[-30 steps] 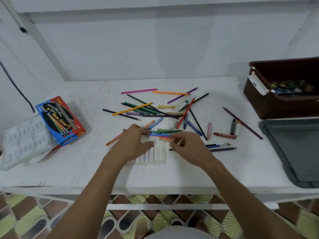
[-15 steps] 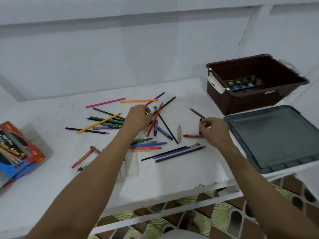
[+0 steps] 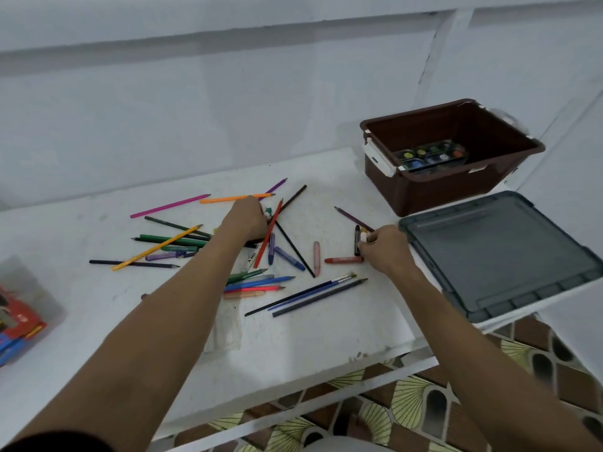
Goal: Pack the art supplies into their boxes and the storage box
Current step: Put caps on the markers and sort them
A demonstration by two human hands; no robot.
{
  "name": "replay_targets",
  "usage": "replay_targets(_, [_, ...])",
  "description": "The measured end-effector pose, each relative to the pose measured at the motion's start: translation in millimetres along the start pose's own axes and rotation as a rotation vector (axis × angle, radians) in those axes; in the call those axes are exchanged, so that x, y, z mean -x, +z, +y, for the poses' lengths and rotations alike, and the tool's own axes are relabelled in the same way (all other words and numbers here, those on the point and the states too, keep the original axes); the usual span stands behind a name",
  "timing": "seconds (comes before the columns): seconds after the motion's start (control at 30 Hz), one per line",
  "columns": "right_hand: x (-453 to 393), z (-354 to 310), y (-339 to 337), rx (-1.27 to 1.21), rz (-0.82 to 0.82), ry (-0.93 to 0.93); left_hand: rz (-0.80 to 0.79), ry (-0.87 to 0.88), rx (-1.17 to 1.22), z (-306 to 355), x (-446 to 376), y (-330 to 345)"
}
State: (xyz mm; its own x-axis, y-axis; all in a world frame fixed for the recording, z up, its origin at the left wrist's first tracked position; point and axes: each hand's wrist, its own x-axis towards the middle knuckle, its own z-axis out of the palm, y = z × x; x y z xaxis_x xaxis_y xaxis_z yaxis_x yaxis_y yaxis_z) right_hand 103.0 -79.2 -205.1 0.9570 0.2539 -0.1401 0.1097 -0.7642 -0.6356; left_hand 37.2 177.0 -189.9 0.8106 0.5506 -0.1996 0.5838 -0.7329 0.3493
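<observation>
On the near part of the white bench (image 3: 293, 350) a clear crayon tray (image 3: 225, 331) lies beside the left forearm, so the step in hand looks like gathering loose crayons. Farther out, the right hand (image 3: 385, 247) pinches a white crayon (image 3: 363, 237) beside a black crayon (image 3: 357, 239); the left hand (image 3: 249, 220) curls into the pencil pile (image 3: 202, 243), its hold hidden. Next, carry the crayons to their tray; farthest right, the brown storage box (image 3: 434, 187) waits.

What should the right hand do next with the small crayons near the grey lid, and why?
Probably lift the white crayon that the right hand pinches, then gather the black crayon and red crayon lying loose beside it, since all three lie within its reach.
</observation>
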Motion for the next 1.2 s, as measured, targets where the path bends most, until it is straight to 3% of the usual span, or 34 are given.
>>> replay_targets(0.3, [18.1,-9.5,-16.5,-0.079,-0.028,0.02,0.015,0.0,0.047,-2.9,14.1,-1.4])
replay_targets(0.4, [30.4,-21.8,-14.6,-0.123,-0.02,-0.066,0.115,0.004,0.123,-2.9,32.2,-11.2])
replay_targets(0.53, [63.3,-51.2,4.3,-0.155,-0.163,-0.236,0.203,-0.026,0.239,-12.7,77.5,-19.1])
replay_targets(0.7, [111.1,-86.0,45.0,-0.158,-0.402,-0.409,0.17,-0.123,0.274,-41.9,144.1,-16.4])
replay_targets(0.83, [135.8,-97.2,71.1,-0.114,-0.491,-0.465,0.152,-0.256,0.325,-65.6,186.9,-12.1])
replay_targets(1.2, [147.9,-94.0,100.2,-0.106,-0.487,-0.453,0.074,-0.272,0.295,-74.5,204.9,-1.4])
